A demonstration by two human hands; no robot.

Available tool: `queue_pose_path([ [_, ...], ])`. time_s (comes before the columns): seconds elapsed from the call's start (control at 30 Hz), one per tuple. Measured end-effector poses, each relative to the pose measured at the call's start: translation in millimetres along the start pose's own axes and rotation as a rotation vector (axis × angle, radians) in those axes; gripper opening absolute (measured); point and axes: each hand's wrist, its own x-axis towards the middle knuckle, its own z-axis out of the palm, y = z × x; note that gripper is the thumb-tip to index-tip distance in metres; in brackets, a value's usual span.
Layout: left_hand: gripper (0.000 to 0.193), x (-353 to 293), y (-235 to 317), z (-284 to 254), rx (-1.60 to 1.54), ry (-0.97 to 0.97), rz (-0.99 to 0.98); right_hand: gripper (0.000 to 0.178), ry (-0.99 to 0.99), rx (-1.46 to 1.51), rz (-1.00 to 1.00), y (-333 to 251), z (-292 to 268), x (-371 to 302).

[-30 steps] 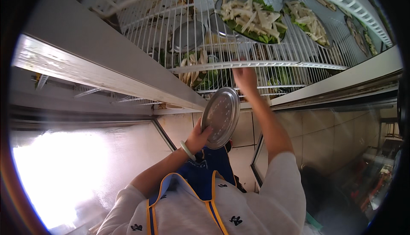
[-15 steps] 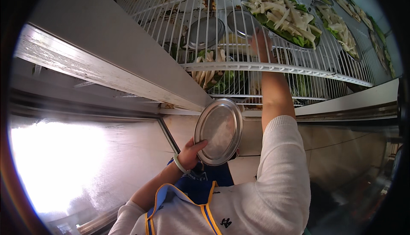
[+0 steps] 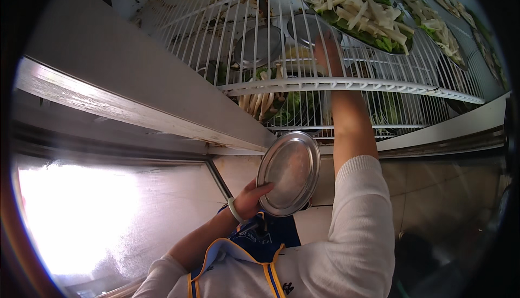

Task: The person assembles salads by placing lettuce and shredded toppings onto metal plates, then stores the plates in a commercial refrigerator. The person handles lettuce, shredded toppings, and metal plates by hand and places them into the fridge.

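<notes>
My left hand (image 3: 252, 198) grips an oval metal plate (image 3: 292, 170) in front of my chest, its thumb over the rim and its other fingers hidden beneath. The plate is bare. My right hand (image 3: 328, 51) reaches under the upper white wire shelf (image 3: 336, 85) and is closed on the edge of another metal plate (image 3: 304, 28); the wires partly cover its fingers. Left of that hand, a further round metal plate (image 3: 259, 46) lies below the wires. An oval dish of pale strips on green leaves (image 3: 360, 19) rests on the upper shelf, just above my right hand.
More filled dishes (image 3: 436, 32) line the shelf to the right. Below it are pale long-stemmed mushrooms (image 3: 261, 100) and green leaves (image 3: 295, 108). A thick white cabinet post (image 3: 135, 76) stands at left, and a glass door (image 3: 168, 200) lies beneath it.
The view has shifted slightly. My left hand and its plate have moved a little right and nearer to me. My right hand stays under the shelf at the other plate, which has shifted slightly.
</notes>
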Motion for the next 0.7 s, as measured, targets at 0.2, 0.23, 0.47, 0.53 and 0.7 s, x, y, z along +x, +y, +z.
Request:
queue_pose_path([
  [0.2, 0.04, 12, 2, 4, 0.031, -0.023, -0.024, 0.035, 0.05, 0.054, -0.125, 11, 0, 3],
  [0.23, 0.04, 15, 2, 5, 0.052, -0.022, -0.025, 0.053, 0.278, -0.006, -0.165, 11, -4, -2],
  [0.47, 0.042, 32, -9, -1, 0.05, 0.026, -0.043, 0.082, 0.206, 0.125, 0.2, -10, -13, -8],
  [0.53, 0.043, 33, -10, -5, 0.035, 0.046, -0.023, 0.081, 0.153, 0.117, 0.138, -12, -6, 7],
  [0.7, 0.043, 29, -3, -4, 0.058, 0.007, 0.011, 0.075, 0.18, 0.023, 0.023, 4, 4, 9],
])
